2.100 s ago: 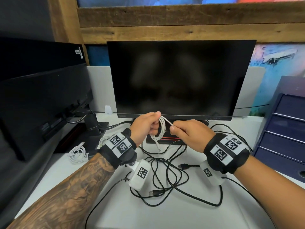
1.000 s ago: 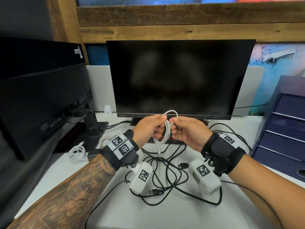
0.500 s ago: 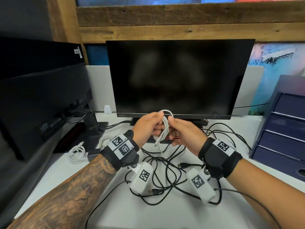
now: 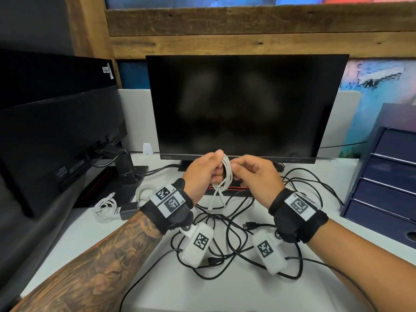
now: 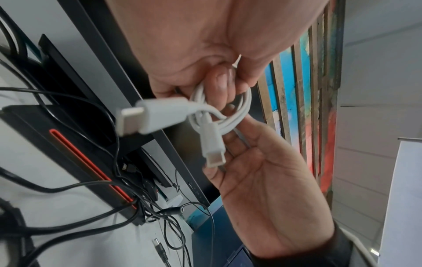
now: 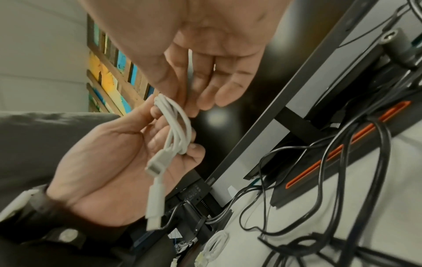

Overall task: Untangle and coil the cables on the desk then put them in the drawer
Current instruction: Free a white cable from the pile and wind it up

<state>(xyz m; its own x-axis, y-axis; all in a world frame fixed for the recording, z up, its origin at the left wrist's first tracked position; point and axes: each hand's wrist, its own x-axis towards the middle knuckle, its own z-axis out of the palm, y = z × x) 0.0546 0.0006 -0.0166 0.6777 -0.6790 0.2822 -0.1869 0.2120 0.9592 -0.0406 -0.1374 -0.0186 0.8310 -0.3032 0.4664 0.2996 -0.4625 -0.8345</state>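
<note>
A white USB cable (image 4: pixel 227 174) is wound into a small coil above the desk, in front of the monitor base. My left hand (image 4: pixel 202 174) grips the coil, thumb on top and fingers curled round the strands (image 6: pixel 180 130). My right hand (image 4: pixel 256 176) is beside it on the right, thumb and forefinger pinching the coil's upper strands while the other fingers stay loose. Both white connectors (image 5: pixel 146 115) dangle below the coil. A tangle of black cables (image 4: pixel 227 233) lies on the white desk under my wrists. The navy drawer unit (image 4: pixel 387 176) stands at the right with its drawers closed.
The dark monitor (image 4: pixel 243 109) stands right behind my hands, its base (image 4: pixel 238 190) marked by a red slot. A second black monitor (image 4: pixel 56 143) fills the left. Two coiled white cables (image 4: pixel 105 208) and a black adapter (image 4: pixel 128 211) lie at the left.
My right hand has drawn in against the coil and its wrist has rolled over. The loose loop above the coil has been pulled down tight, and both cable ends now hang below.
</note>
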